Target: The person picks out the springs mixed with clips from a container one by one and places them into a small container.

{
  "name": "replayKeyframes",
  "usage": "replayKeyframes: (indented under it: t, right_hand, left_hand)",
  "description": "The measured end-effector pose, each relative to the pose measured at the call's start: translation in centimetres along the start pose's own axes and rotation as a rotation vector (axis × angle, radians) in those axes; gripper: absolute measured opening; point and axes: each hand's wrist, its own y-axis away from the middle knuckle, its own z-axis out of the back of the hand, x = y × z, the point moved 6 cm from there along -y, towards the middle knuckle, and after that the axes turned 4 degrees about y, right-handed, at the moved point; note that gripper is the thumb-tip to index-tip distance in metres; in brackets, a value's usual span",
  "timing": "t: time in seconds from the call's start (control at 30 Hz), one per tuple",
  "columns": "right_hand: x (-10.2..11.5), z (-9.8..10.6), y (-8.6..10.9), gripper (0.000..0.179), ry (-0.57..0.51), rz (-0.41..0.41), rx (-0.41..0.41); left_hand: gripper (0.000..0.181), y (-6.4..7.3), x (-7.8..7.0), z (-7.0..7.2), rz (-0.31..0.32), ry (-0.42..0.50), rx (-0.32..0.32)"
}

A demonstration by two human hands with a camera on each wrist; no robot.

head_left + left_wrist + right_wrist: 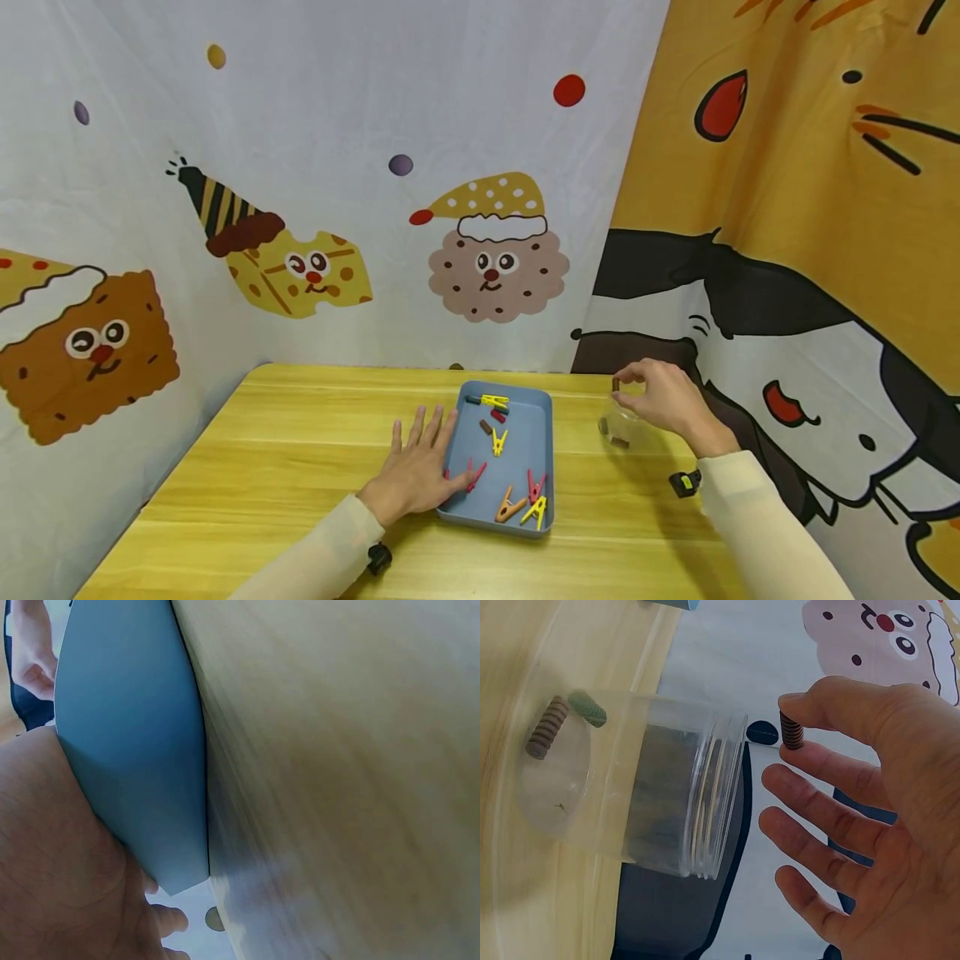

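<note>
My right hand (pixel 663 396) pinches a small brown ridged peg (pixel 791 731) between thumb and index finger, its other fingers spread. The peg is held just beyond the open mouth of a clear plastic jar (pixel 720 802). Inside the jar, at its bottom, lie another brown ridged peg (pixel 547 727) and a green one (pixel 587 709). With fingers spread, my left hand (pixel 416 471) rests at the left side of a blue-grey tray (pixel 549 450), the thumb reaching over its rim. In the left wrist view the palm is beside the tray's outer wall (pixel 135 735).
The tray holds yellow clothespins (pixel 498 442), pink clothespins (pixel 535 487), an orange clothespin (pixel 509 506), and dark green, red (pixel 498 416) and brown pegs (pixel 486 427). A wooden table (pixel 300 450) lies beneath, with a cartoon-printed curtain (pixel 315 100) behind and at the sides.
</note>
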Motion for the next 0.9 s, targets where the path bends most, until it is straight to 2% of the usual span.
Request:
replayKeyframes:
  t: [0.9]
  right_hand:
    - [-1.2, -0.6, 0.6, 0.033, -0.011, -0.040, 0.013]
  left_hand:
    - [0.112, -0.1, 0.3, -0.2, 0.000, -0.005, 0.003]
